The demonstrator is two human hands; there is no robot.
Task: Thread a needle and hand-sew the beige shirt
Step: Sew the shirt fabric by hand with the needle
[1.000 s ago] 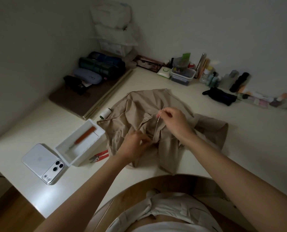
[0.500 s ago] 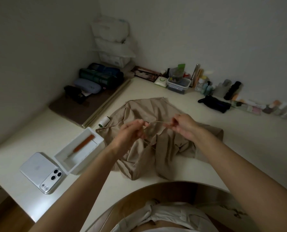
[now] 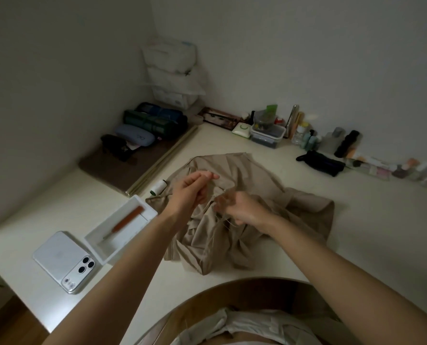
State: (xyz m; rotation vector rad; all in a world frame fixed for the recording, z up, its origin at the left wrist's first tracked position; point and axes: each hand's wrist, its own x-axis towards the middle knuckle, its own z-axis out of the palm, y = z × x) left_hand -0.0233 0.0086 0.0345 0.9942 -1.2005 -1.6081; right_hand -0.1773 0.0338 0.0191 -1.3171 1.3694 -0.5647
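The beige shirt [image 3: 259,188] lies crumpled on the white desk [image 3: 356,220]. My left hand [image 3: 190,192] is raised over its left part, thumb and forefinger pinched together on a thin pale thread [image 3: 208,190] that runs down from the fingertips. My right hand [image 3: 242,210] hovers just to the right and lower, blurred, with its fingers curled. More thread loops out below it toward the cloth. I cannot make out the needle. A white thread spool [image 3: 158,186] stands by the shirt's left edge.
A white tray [image 3: 100,242] holding an orange-handled tool [image 3: 130,217] sits left of the shirt, with a phone [image 3: 65,261] beside it. Cases and a brown mat fill the far left corner. Bottles, a plastic box and a black pouch [image 3: 322,163] line the back wall.
Both hands have lifted off the shirt. My left hand rose with its pinch upward, while my right hand dropped lower and closer to it. The camera tilted slightly.
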